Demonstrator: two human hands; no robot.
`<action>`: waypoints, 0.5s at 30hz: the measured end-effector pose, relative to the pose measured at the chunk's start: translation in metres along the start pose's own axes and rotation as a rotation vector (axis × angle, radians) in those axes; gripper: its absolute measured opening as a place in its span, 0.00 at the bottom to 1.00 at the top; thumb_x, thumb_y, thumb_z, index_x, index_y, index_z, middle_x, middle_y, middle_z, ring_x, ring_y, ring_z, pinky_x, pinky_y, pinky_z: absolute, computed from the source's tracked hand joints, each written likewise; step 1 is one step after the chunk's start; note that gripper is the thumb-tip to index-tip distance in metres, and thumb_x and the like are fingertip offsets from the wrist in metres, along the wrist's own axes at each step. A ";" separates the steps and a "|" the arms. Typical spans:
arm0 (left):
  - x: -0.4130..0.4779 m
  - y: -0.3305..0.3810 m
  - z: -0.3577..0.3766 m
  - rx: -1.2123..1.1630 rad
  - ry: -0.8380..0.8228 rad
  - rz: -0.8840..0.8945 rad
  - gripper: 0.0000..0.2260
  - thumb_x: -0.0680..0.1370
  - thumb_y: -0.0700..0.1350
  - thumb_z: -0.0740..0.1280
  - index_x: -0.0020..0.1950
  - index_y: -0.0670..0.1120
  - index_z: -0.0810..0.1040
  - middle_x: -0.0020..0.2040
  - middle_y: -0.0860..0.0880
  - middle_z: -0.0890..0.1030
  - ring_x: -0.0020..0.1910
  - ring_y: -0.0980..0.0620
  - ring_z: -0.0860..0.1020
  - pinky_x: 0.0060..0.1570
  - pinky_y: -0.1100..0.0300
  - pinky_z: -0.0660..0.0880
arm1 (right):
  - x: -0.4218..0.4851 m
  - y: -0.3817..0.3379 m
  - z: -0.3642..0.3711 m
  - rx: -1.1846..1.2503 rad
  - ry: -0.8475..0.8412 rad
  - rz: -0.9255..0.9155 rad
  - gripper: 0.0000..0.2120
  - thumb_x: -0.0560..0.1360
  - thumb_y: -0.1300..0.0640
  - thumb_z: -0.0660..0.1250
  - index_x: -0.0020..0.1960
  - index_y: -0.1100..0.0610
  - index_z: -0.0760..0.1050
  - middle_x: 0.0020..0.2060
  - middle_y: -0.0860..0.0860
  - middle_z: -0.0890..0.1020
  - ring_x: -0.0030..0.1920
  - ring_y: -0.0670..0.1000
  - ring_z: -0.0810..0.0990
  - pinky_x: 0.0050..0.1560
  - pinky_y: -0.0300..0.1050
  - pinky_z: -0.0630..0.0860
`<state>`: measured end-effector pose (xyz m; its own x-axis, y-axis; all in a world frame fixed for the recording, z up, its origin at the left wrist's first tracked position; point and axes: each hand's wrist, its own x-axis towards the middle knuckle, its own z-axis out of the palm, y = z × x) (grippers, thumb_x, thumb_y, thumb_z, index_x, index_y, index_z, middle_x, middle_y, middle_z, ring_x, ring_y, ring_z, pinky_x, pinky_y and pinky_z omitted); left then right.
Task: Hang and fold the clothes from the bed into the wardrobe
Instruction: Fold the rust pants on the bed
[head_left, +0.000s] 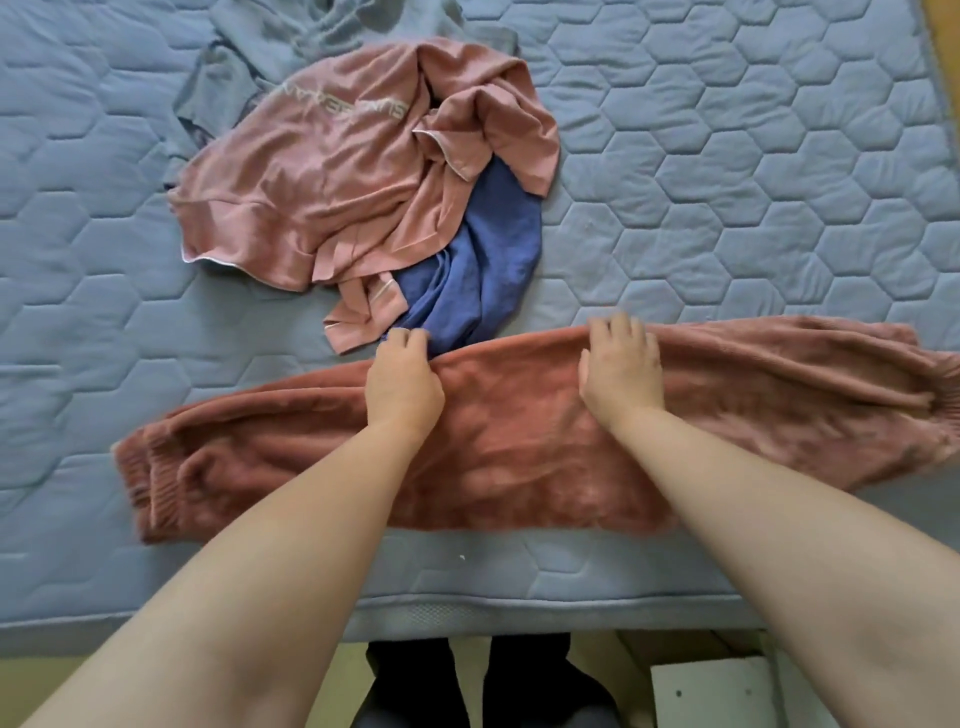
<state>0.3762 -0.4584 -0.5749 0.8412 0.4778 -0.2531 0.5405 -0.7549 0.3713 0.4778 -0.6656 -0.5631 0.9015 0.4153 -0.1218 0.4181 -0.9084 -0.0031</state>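
Nearest thing is the bed (727, 218) edge right in front of the person, and just past it the fuzzy trousers (519, 457) are laid flat on the quilted cover. Their long axis runs left to right, pretty much parallel to that near edge, with a ribbed end out on each side.

Both arms reach straight over them to the far long edge. The left hand (402, 382) is a bit left of the middle, its fingers (408, 338) curled and pinching that far edge. The right hand (621, 371) sits right of the middle on the same edge. Its fingers (618, 327) are blurred, so I honestly can't tell if they hook the fabric or just press on it.

So the fabric lies on the near side of both sets of fingers, and neither hand is noticeably nearer. My guess is that any fold comes toward the body, or the ends get brought in along that long axis.

Further back is the unsorted pile: a blue garment (493, 249) touching the trousers by the left hand, a pink top (311, 171) over it, and a grey garment (270, 36) farthest away. No wardrobe in view.
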 end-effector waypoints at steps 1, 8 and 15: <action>-0.006 -0.011 0.003 0.059 -0.033 0.080 0.17 0.73 0.38 0.61 0.62 0.43 0.73 0.61 0.42 0.72 0.58 0.38 0.71 0.53 0.47 0.70 | -0.011 -0.010 0.005 0.026 -0.004 -0.123 0.13 0.69 0.59 0.66 0.53 0.61 0.76 0.48 0.60 0.78 0.48 0.62 0.77 0.49 0.54 0.73; -0.042 -0.118 -0.015 0.394 -0.110 0.051 0.25 0.78 0.41 0.57 0.76 0.47 0.62 0.77 0.43 0.59 0.76 0.44 0.54 0.70 0.41 0.53 | -0.053 -0.082 0.030 -0.174 -0.406 -0.151 0.29 0.81 0.50 0.52 0.78 0.57 0.49 0.77 0.57 0.51 0.77 0.56 0.49 0.73 0.61 0.45; -0.053 -0.220 -0.059 0.447 -0.050 -0.222 0.15 0.74 0.41 0.63 0.61 0.46 0.74 0.60 0.44 0.74 0.64 0.42 0.68 0.64 0.44 0.63 | -0.060 -0.203 0.023 0.071 -0.302 -0.383 0.28 0.80 0.54 0.55 0.77 0.59 0.53 0.77 0.57 0.54 0.77 0.56 0.51 0.74 0.56 0.47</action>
<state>0.2138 -0.2915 -0.5907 0.6990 0.6347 -0.3295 0.6383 -0.7615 -0.1130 0.3368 -0.5073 -0.5784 0.6075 0.6971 -0.3808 0.6950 -0.6986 -0.1700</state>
